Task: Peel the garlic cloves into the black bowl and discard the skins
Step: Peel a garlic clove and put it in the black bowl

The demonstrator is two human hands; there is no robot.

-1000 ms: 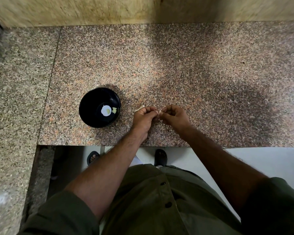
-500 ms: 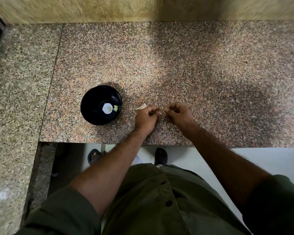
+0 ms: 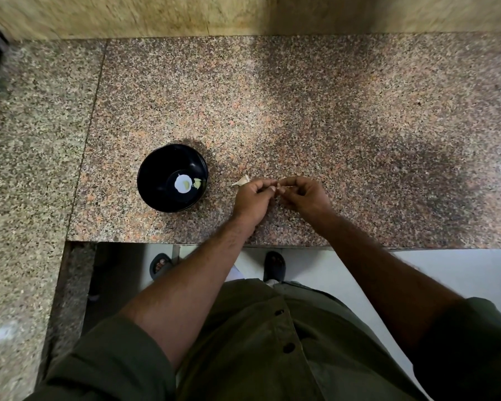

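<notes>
The garlic clove [image 3: 278, 185] is held just above the granite counter [image 3: 330, 111], between the fingertips of both hands, to the right of the black bowl [image 3: 156, 175]. I read the left hand [image 3: 253, 198] as pinching the clove from its left side, fingers curled tight; a pale flake of skin [image 3: 241, 181] projects from behind its knuckles, and I cannot tell whether it is held or lies on the counter. The right hand [image 3: 302, 193] pinches the clove's right end in a narrow fingertip grip, in my judgement working at the skin. How much skin remains on this clove is too small to resolve. The bowl stands near the left hand, not touching it, and holds one peeled clove [image 3: 197, 183] beside a white spot at its centre. Progress assessment: early stage; one clove is done, one is in hand, and skin disposal is not yet done. No further unpeeled cloves or waste container are visible.
</notes>
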